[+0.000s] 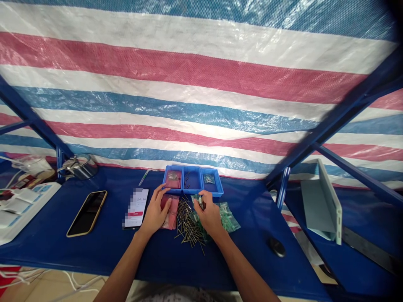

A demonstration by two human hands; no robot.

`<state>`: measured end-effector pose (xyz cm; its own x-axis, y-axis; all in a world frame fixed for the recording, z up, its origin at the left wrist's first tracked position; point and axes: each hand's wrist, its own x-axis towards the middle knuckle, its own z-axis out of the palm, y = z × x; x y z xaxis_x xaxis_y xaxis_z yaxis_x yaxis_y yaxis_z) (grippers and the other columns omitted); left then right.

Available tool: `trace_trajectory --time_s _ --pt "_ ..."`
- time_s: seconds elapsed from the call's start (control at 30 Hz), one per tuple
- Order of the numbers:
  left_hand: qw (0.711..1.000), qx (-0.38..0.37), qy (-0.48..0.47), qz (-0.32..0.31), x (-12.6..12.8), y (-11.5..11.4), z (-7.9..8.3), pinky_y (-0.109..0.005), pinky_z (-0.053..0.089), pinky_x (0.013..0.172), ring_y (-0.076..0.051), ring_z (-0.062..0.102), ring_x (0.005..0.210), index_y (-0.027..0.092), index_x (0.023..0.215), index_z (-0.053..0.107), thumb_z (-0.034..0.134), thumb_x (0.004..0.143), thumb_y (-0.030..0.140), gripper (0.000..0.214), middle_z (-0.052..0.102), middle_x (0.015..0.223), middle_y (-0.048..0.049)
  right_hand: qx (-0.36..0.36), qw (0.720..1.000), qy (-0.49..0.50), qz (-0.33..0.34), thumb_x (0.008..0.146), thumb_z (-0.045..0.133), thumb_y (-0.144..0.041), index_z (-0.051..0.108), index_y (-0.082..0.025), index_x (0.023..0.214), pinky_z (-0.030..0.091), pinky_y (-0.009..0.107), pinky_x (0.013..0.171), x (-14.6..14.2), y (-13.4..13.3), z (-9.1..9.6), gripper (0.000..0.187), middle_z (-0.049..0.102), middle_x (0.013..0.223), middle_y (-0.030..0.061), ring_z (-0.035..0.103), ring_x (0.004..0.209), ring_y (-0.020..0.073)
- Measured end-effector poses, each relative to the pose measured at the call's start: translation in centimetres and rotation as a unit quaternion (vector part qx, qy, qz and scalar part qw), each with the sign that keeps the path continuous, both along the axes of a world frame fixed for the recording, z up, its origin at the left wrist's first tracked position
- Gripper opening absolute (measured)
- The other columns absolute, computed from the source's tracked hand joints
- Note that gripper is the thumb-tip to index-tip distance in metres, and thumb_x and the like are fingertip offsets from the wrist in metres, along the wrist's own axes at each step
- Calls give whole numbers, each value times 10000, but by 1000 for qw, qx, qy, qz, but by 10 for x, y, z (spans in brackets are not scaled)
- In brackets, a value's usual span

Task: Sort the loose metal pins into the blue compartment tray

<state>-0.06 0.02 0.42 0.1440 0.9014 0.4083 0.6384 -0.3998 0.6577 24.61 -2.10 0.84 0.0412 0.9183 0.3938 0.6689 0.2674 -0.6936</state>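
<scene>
As far as writing went in the head view, only the lit phone [138, 205] gave anything readable: digits looking like 24:36 above a red button, other parts pixelated, small text too fine. Left hand [156, 212] had its fingers spread loosely, thumb and fingertips over the pink bags [172, 214], which lay under and just right of it on the blue table [163, 264]. Right hand [210, 216] was pinched narrow, thumb and curled fingers on a small green packet [195, 198], its contents unclear. Between the hands sat a heap of thin metal pins [189, 226]; the right hand hid part of it and of the green bags [229, 220] beside it. Just beyond stood a blue three-compartment tray [217, 194]: pink packet [173, 178] left, a few loose thin pieces [187, 180] middle, green-tinted packet [208, 179] right. Near the tray's left lay a green pen [144, 177]; farther left, a yellow-cased phone [87, 213] and metal pot [85, 167]. Right side: black round object [277, 246], tablet-like device [321, 205] well apart. Striped sheeting [189, 92] closed off the back.
</scene>
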Motion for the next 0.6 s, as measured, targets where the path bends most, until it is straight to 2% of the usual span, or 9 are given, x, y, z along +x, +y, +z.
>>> trace_trajectory --time_s 0.07,0.17,0.27,0.37,0.43,0.5,0.6 --pt "1000 2 3 5 0 0 -1 -523 452 1187 -304 500 1435 293 1447 540 505 1067 369 389 428 1586 -97 -9 1000 -24 13 1046 510 -391 577 -222 1178 413 272 568 0 1 3 225 584 695 -38 612 576 177" --pt "1000 -4 2 4 -1 0 -2 -521 438 1198 -296 488 1446 302 1447 534 504 1069 374 386 419 1595 -88 8 999 -50 18 1064 467 -382 630 -233 1109 459 290 668 1 2 7 224 673 914 42 672 749 205" --pt "1000 -12 -2 -4 -1 0 -2 -529 418 1210 -295 461 1464 298 1450 522 498 1074 379 385 399 1610 -87 14 999 -32 16 1068 450 -399 638 -236 1147 476 308 717 2 3 8 260 676 1046 81 671 814 219" --pt "1000 -19 -5 -4 0 0 -1 -532 416 1209 -293 461 1461 299 1455 516 490 1077 382 388 393 1613 -87 -16 999 36 -7 1022 543 -459 581 -233 1160 442 293 625 3 3 8 267 658 910 24 603 642 184" --pt "1000 -17 -7 -3 0 0 -1 -529 420 1207 -292 471 1454 302 1458 517 488 1078 385 390 397 1609 -86 -34 997 66 -18 996 581 -493 555 -239 1082 390 280 569 4 3 9 270 584 752 -38 514 546 164" --pt "1000 -10 -10 -2 0 0 -1 -529 421 1207 -293 478 1448 302 1455 522 487 1077 387 390 407 1599 -88 -37 997 74 -3 1009 557 -498 548 -246 968 361 276 566 4 3 11 255 512 670 -60 467 536 158" --pt "1000 -8 -9 -1 0 0 -2 -526 418 1210 -290 478 1447 302 1450 526 487 1076 388 386 410 1595 -86 -37 994 99 23 1023 541 -491 562 -242 881 373 278 598 4 4 16 288 520 684 -44 482 582 160"
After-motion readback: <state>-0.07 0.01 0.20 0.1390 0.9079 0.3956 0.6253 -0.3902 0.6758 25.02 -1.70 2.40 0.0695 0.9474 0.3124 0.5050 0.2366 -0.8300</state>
